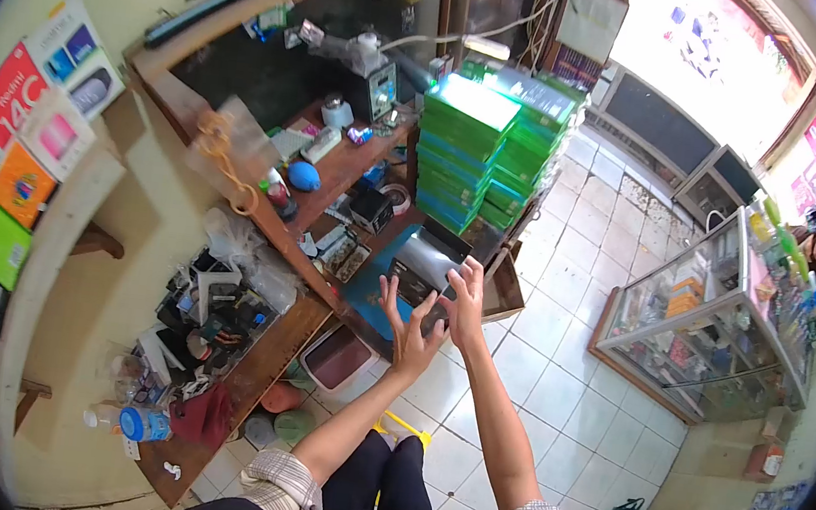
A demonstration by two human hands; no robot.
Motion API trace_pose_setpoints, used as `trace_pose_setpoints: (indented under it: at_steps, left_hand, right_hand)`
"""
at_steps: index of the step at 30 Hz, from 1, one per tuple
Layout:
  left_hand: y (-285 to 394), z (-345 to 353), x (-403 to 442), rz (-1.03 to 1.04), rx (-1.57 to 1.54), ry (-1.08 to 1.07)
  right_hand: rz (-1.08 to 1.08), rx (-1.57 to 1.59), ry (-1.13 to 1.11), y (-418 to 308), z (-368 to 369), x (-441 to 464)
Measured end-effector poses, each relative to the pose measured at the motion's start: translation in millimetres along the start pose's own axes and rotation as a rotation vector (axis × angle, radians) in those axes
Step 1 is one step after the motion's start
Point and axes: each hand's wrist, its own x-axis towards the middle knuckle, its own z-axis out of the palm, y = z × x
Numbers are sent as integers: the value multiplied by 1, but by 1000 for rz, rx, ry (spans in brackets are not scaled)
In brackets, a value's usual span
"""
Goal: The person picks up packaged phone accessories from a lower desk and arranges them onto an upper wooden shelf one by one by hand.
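My left hand [410, 339] is raised over the blue mat [369, 296] at the bench's front end, fingers spread. Beside it on the right, my right hand [466, 305] has its fingers bent but apart. Just beyond them lies a black box-like item [415, 281] with a shiny grey sheet [426, 255] at its far side. A small dark patch shows between my two thumbs; whether it is a separate thing or part of the black item I cannot make out. I see nothing plainly gripped in either hand.
Tall stacks of green boxes [460, 150] stand at the bench's far end. A blue air blower [303, 177] and small tools lie left. A lower wooden shelf [259, 369] carries clutter and a blue-lidded jar [145, 425]. A glass display case [713, 320] stands right on the tiled floor [552, 402].
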Motion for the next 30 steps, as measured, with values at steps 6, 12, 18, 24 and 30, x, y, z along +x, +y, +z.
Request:
trace_pose_setpoints:
  at_steps: [6, 12, 18, 24, 30]
  left_hand:
    - [87, -81, 57, 16, -163, -18]
    - [121, -167, 124, 147, -369, -58]
    - [115, -225, 126, 64, -669, -257]
    - [100, -298, 109, -20, -575, -138]
    - [96, -377, 101, -48, -504, 49]
  right_hand:
    - [13, -9, 78, -129, 49, -68]
    - [65, 41, -203, -197, 80, -99]
    - [133, 72, -439, -214, 127, -123]
    - [99, -53, -642, -210, 196, -152]
    - [-180, -196, -936, -200, 263, -164]
